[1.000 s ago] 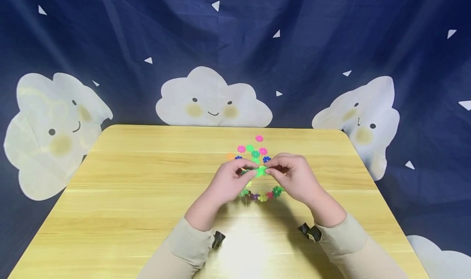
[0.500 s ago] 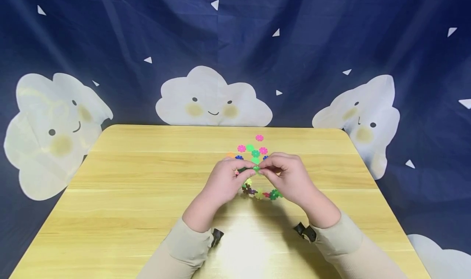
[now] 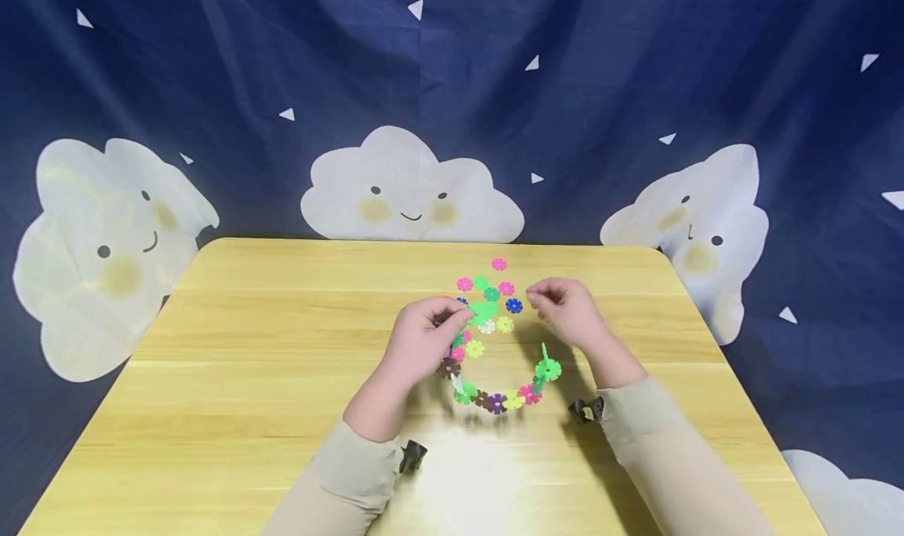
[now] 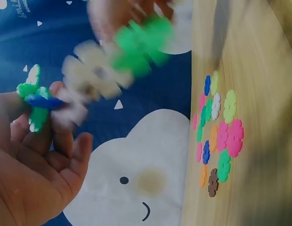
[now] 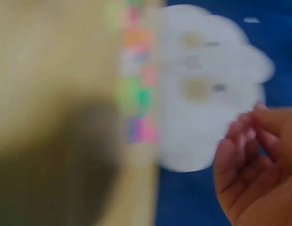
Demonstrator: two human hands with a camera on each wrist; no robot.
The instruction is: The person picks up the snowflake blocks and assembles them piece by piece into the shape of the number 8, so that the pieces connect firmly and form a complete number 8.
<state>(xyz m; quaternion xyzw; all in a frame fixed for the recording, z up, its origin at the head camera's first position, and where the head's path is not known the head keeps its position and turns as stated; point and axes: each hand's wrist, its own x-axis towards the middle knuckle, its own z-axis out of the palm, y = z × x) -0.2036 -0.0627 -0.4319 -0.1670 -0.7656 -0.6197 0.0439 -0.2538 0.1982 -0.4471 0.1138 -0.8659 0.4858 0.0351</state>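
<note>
"Two hands over the tabletop (image 3: 247, 379), and how are they posed?"

"The left hand (image 3: 424, 340) reaches forward with thumb and index fingertips together, a narrow grip that pinches one end of the chain of flower pieces (image 3: 497, 403). From there the chain curves toward the person and round to a green end piece (image 3: 548, 370), near the right hand (image 3: 570, 312) but apart from it."

"And that right hand?"

"Raised, wrist bent inward, fingers curled, thumb tip drawn in to the index finger. Its grip is narrow and holds nothing that I can see."

"What's hard to make out?"

"At the left fingertips, the green overlaps loose green on the tabletop, so I can't tell which belongs to the chain. The left hand also partly hides an orange piece (image 3: 442, 295). In the left wrist view, the chain's cream piece (image 4: 95, 70) is blurred, and the right hand behind it is cut off by the top edge."

"The right wrist view?"

"Worse: the loose pieces are coloured smears. From the head they're clear enough, a pink piece (image 3: 499, 264) farthest back, a blue piece (image 3: 514, 306) just beside the right fingertips. Both sleeves (image 3: 356, 469) run out of the bottom edge."
</note>
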